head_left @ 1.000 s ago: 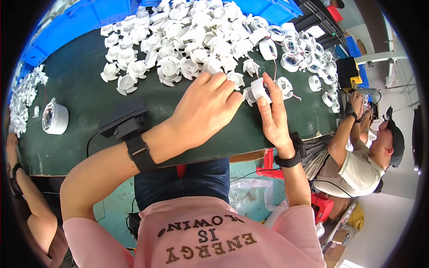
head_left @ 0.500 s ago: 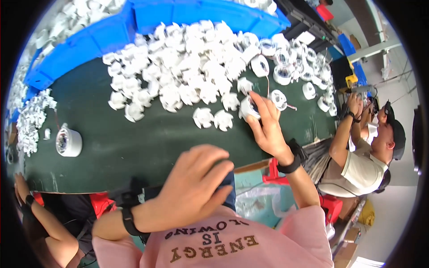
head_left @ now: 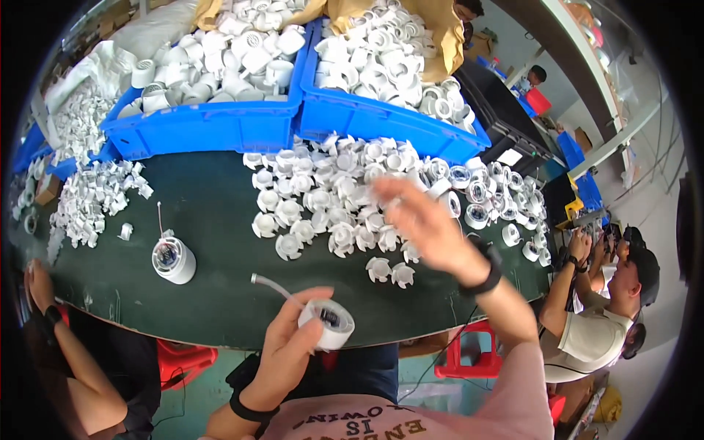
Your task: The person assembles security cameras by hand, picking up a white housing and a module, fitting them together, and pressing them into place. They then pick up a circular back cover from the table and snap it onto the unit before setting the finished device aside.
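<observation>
The white housing point(head_left: 334, 325) is gripped by the left hand point(head_left: 287, 343), its wire point(head_left: 274, 286) best kept unpinched, while the right hand's blurred fingers point(head_left: 403, 198) are loosely extended.

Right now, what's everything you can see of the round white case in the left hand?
The white case is a short, round shell, plastic-looking. Dark parts show inside its open face, which tilts toward the camera. A pale wire leads up-left to a small white plug. The left hand holds the case's left side, thumb at the rim, near the front edge of the green table; the underside is hidden.
</observation>
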Tool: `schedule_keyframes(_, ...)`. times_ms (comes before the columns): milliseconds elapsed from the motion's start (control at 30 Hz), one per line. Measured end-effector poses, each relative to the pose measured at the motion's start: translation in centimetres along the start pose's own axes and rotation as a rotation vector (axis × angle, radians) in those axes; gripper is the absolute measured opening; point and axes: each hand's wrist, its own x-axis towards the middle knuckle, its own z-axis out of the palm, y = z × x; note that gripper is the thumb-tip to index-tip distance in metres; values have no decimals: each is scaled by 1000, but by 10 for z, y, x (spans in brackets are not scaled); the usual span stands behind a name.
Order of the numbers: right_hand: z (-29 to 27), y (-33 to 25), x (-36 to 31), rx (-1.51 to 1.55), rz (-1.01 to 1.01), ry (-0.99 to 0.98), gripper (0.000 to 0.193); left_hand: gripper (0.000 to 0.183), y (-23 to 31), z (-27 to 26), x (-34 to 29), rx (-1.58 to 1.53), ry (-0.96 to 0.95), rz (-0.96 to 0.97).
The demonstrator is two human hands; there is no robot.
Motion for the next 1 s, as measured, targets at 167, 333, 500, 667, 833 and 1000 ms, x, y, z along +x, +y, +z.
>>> schedule_keyframes(167, -98, 92, 128, -543, -10, 641, 52, 42, 0, -19, -17, 188, 40, 73)
schedule_keyframes(333, -107, 122, 193, -880, 108, 656, 70, 26, 9, -12, -23, 136, 40, -14)
schedule_keyframes(500, -100, 109, 193, -1034, 127, 630, 62, 41, 13, -13, -24, 470, -41, 41)
schedule_keyframes(667, -126, 94, 136, -638, 54, 667, 50, 49, 6, -9, -21, 158, -12, -42)
schedule_keyframes(833, -66, 29, 35, 534, 236, 241, 53, 45, 6, 6, -9, 134, -14, 21)
schedule_keyframes(1000, 13, -30, -65, 889, 387, -48, 50, 34, 5, 15, -2, 398, -36, -57)
